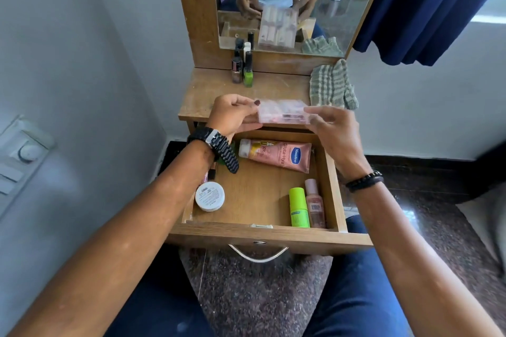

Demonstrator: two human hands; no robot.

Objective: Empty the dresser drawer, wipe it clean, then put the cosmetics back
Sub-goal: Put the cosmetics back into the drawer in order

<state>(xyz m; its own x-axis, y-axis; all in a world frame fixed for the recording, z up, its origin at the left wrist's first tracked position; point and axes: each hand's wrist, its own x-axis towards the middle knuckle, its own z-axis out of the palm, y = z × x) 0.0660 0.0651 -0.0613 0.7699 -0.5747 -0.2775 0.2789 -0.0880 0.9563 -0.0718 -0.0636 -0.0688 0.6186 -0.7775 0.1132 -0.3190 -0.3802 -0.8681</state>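
The open drawer (pixel 327 189) holds a pink tube (pixel 276 154), a white jar (pixel 210 196), a green bottle (pixel 298 208) and a pink bottle (pixel 315 204). Above its back edge, at the front of the dresser surface (pixel 208 96), the left hand (pixel 232 115) and right hand (pixel 332 128) each pinch an end of a clear cosmetics case (pixel 282 111). Two nail polish bottles (pixel 243 70) stand by the mirror (pixel 342 8).

My wooden desk (pixel 219 96) carries two nail polish bottles (pixel 243 70) by the mirror and a striped cloth (pixel 330 85) at right; its open drawer (pixel 257 200) holds a pink tube (pixel 276 154), a white jar (pixel 210 196), a green bottle (pixel 298 208) and what looks like a pink one (pixel 315 204).

Cloth (pixel 330 86) right of bottles (pixel 243 68) on dresser top (pixel 208 96)
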